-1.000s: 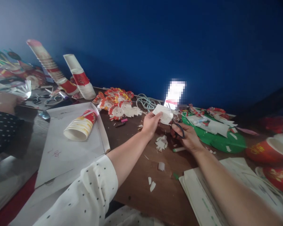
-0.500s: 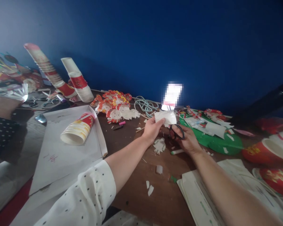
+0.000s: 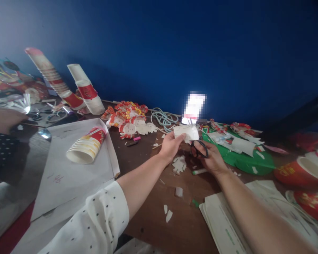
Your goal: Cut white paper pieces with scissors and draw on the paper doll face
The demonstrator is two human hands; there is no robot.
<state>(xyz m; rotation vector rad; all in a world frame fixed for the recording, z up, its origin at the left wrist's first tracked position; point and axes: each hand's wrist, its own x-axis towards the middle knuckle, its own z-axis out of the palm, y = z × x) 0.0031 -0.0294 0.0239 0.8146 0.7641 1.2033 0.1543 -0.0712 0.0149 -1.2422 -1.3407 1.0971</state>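
Observation:
Pinched in my left hand is a small white piece of paper, held up above the table. My right hand grips black-handled scissors by the finger loops. The scissor blades point away from me at the paper and are mostly hidden behind it. Beneath my hands lies a white paper cut-out with a jagged edge. A marker with a green end rests just under my right hand.
Several stacked paper cups lie on a white box lid at left. Behind are red-and-white paper crafts, a pale cord and a blurred-out bright screen. A green sheet lies right; another person's hand is far left.
Both hands keep nearly the same pose, with the paper and scissors in them. The view has shifted very slightly.

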